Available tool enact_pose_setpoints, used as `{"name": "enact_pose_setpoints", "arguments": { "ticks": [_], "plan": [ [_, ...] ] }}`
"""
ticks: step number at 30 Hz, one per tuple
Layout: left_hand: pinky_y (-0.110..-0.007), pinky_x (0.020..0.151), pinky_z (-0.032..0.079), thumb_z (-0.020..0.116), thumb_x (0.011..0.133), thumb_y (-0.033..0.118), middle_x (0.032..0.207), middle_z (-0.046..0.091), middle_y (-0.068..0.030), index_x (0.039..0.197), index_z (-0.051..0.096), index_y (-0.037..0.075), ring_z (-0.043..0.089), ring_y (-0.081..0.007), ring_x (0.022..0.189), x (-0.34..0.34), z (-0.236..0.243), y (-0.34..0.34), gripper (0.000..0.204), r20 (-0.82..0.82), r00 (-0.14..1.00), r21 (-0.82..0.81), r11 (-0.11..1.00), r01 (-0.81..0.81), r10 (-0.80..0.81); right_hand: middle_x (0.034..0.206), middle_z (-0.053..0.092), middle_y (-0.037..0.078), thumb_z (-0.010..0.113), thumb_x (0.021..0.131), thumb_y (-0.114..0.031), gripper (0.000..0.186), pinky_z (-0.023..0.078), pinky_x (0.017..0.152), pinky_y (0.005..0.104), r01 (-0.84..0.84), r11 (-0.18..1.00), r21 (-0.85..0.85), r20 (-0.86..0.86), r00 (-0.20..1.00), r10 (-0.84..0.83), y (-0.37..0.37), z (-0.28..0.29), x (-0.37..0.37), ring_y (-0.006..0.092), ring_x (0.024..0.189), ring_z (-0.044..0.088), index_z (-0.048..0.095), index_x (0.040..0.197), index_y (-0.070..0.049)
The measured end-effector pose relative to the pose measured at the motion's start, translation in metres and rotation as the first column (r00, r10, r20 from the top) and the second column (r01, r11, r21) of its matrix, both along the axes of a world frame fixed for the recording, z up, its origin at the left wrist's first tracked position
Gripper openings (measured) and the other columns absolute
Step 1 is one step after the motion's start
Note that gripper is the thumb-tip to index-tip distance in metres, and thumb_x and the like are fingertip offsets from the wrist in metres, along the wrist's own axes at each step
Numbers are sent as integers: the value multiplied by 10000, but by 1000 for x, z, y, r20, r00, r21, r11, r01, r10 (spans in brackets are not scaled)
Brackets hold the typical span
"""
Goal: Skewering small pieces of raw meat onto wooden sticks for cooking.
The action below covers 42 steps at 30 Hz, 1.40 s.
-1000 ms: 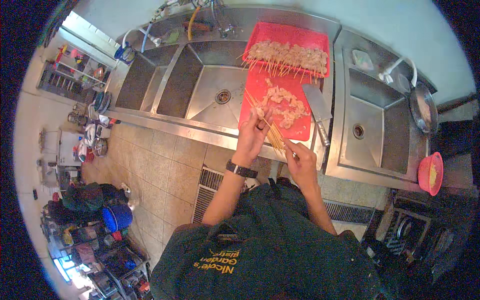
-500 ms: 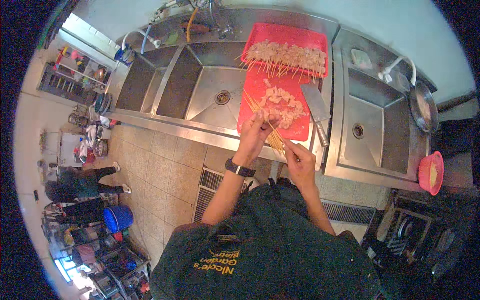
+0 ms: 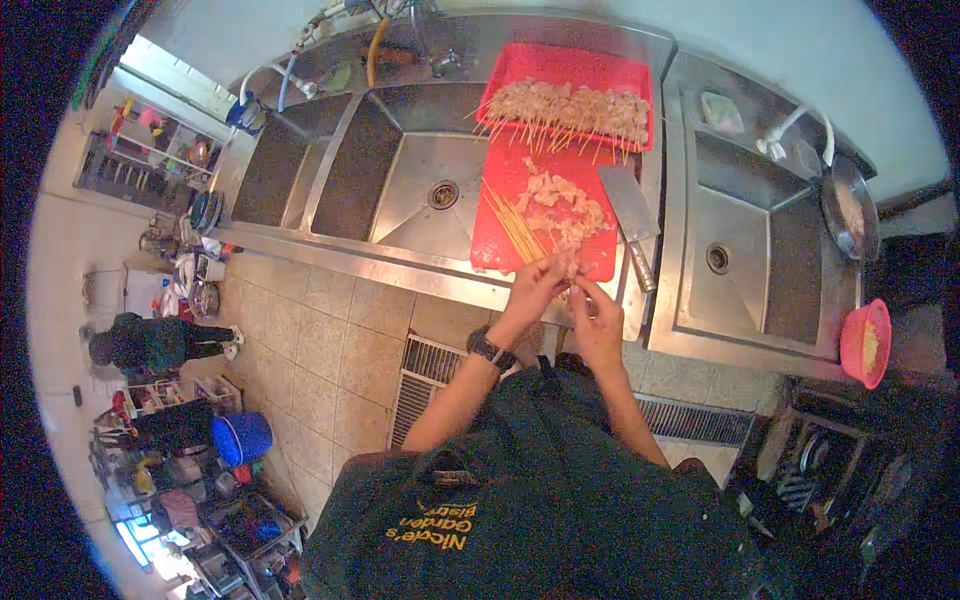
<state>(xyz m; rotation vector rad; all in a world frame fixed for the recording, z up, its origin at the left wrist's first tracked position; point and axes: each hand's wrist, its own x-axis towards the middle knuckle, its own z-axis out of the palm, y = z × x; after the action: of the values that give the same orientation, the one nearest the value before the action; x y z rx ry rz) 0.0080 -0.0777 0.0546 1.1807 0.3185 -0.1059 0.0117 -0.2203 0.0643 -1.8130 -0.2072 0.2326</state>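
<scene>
My left hand (image 3: 533, 292) pinches a piece of pale raw meat (image 3: 570, 258) over the near edge of the red cutting board (image 3: 492, 258). My right hand (image 3: 599, 330) is closed just to its right, holding a thin skewer, mostly hidden, at that meat. A bundle of bare wooden skewers (image 3: 510, 217) lies slanted on the board, left of a pile of cut meat (image 3: 555, 200). A cleaver (image 3: 625, 205) rests at the board's right. Behind, a red tray (image 3: 508, 62) holds rows of meat-loaded skewers (image 3: 565, 105).
Steel sinks (image 3: 425, 170) (image 3: 730, 280) flank the board. A pan (image 3: 850, 210) and pink bowl (image 3: 865, 345) stand at right. Floor drain grates (image 3: 430, 365) are below. A co-worker (image 3: 150, 340) is at the far left, near a blue bucket (image 3: 240, 437) and cluttered racks.
My left hand has moved right and down, off the bundle of skewers, which now lies on the board; both hands have come together at one piece. The co-worker has moved at the far left.
</scene>
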Motion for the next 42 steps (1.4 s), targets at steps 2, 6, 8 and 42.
{"name": "enact_pose_setpoints", "arguments": {
  "ticks": [2, 6, 8, 42],
  "plan": [
    [-294, 941, 489, 514, 1013, 314, 1152, 650, -96, 1254, 578, -11, 618, -158, 1050, 5, -11, -1, 410, 9, 1000, 21, 1000, 22, -22, 917, 661, 51, 581, 973, -188, 299, 500, 688, 257, -4, 991, 133, -114, 993, 20, -3, -15, 6, 93, 776, 597, 622, 1211, -10],
    [-304, 919, 498, 515, 1010, 338, 1160, 643, -101, 1239, 585, -6, 637, -177, 1010, 29, 0, -2, 419, 74, 997, 39, 999, 16, -19, 828, 586, -1, 595, 973, -226, 311, 427, 593, 212, 145, 975, 167, -168, 979, -117, -14, -12, 24, 64, 693, 523, 614, 1213, -29],
    [-324, 957, 482, 506, 1008, 341, 1156, 651, -112, 1300, 534, 45, 628, -192, 1068, 54, -30, 18, 417, 81, 996, -51, 998, 29, -25, 900, 625, 35, 596, 971, -237, 316, 464, 664, 240, 159, 976, 149, -239, 963, -121, -31, -20, 34, 100, 767, 574, 620, 1210, -32],
    [-299, 955, 477, 513, 1003, 209, 1132, 618, -2, 1212, 537, 121, 575, -123, 1025, 95, -34, 20, 228, -45, 951, -538, 794, -282, 307, 711, 675, 93, 685, 879, -152, 246, 414, 530, 248, -55, 994, -91, 85, 994, 63, -43, 2, 95, 67, 568, 509, 714, 1101, -51]
  ]
}}
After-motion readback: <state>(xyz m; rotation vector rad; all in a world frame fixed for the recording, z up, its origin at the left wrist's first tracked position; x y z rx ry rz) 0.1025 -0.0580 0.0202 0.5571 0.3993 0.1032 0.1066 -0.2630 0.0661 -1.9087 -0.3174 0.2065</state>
